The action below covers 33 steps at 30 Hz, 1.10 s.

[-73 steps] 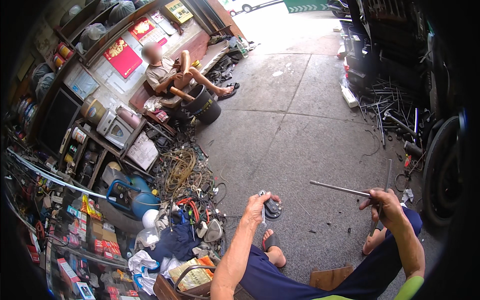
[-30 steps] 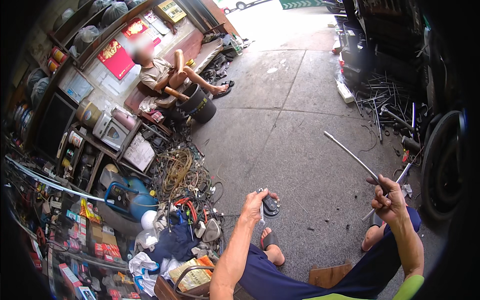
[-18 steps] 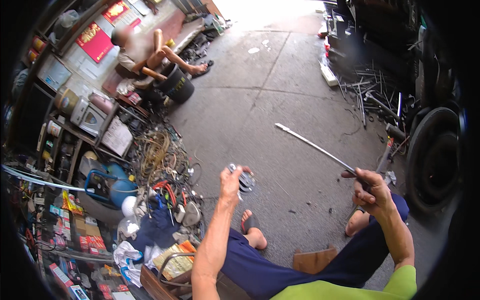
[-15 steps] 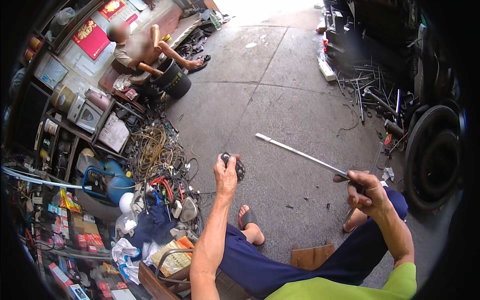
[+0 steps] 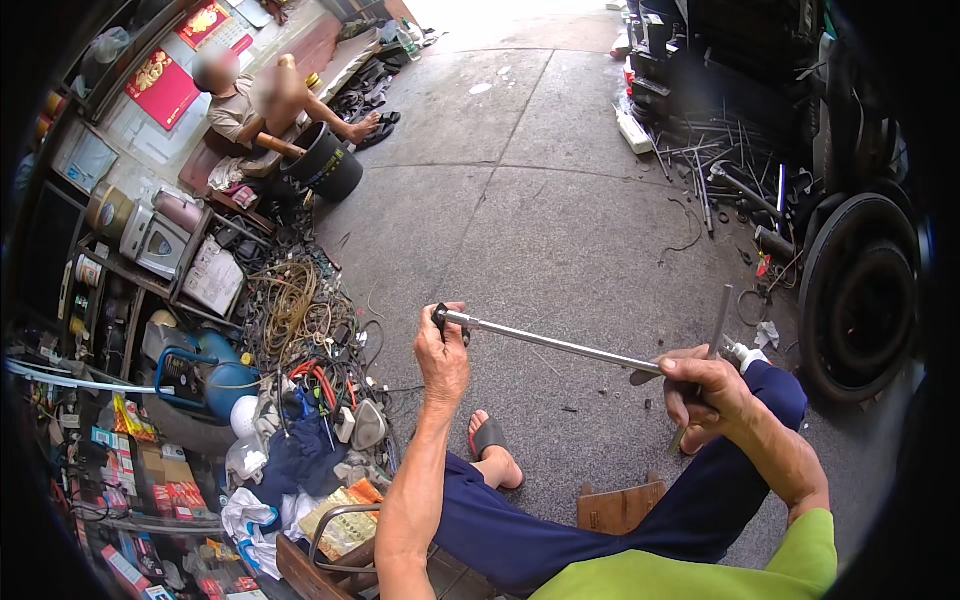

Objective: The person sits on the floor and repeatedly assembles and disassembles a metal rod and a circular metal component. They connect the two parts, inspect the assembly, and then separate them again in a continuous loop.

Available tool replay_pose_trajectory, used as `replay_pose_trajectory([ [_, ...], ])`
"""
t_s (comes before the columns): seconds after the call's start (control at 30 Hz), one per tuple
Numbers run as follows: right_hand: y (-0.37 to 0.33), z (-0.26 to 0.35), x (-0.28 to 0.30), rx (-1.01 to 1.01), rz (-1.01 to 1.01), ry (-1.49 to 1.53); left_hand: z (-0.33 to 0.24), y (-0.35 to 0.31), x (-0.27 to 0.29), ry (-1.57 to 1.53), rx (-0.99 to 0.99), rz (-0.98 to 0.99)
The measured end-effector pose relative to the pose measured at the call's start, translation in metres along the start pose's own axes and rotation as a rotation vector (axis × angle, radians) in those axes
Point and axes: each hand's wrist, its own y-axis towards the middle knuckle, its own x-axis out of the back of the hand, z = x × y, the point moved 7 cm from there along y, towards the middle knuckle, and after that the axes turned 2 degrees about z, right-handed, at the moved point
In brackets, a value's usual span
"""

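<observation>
My left hand point(image 5: 442, 365), ahead of my left knee, is closed around a small black part point(image 5: 439, 317), most of it hidden by the fingers. A long metal T-handle socket wrench point(image 5: 560, 344) spans the space between my hands. Its socket end meets the black part at my left fingertips; how far it goes in, I cannot tell. Over my right knee, my right hand point(image 5: 705, 390) grips the wrench at its other end, where a crossbar point(image 5: 722, 318) sticks up past the fingers.
Tangled cables point(image 5: 290, 300) and a blue tank point(image 5: 232, 385) crowd the left side. A person point(image 5: 235, 115) sits by a black bucket point(image 5: 325, 168) at the far left. Loose metal rods point(image 5: 710, 165) and a big wheel point(image 5: 858, 300) occupy the right. A wooden stool point(image 5: 620, 508) stands between my legs.
The wrench's socket end has swung down and left to the black part in my left hand; before, it pointed into the air. The crossbar now stands more upright and plainer to see.
</observation>
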Motion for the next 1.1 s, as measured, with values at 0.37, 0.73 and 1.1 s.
replay_pose_trajectory([
  [0.37, 0.001, -0.006, 0.001, -0.028, 0.023, 0.112, -0.012, 0.0, 0.009, 0.081, -0.053, -0.039],
  [0.73, 0.0, -0.011, 0.002, -0.032, 0.043, 0.188, -0.019, 0.0, 0.001, 0.041, 0.022, 0.031],
  [1.1, -0.008, -0.036, -0.008, -0.143, 0.195, 0.623, -0.044, 0.0, 0.01, 0.172, -0.22, -0.087],
])
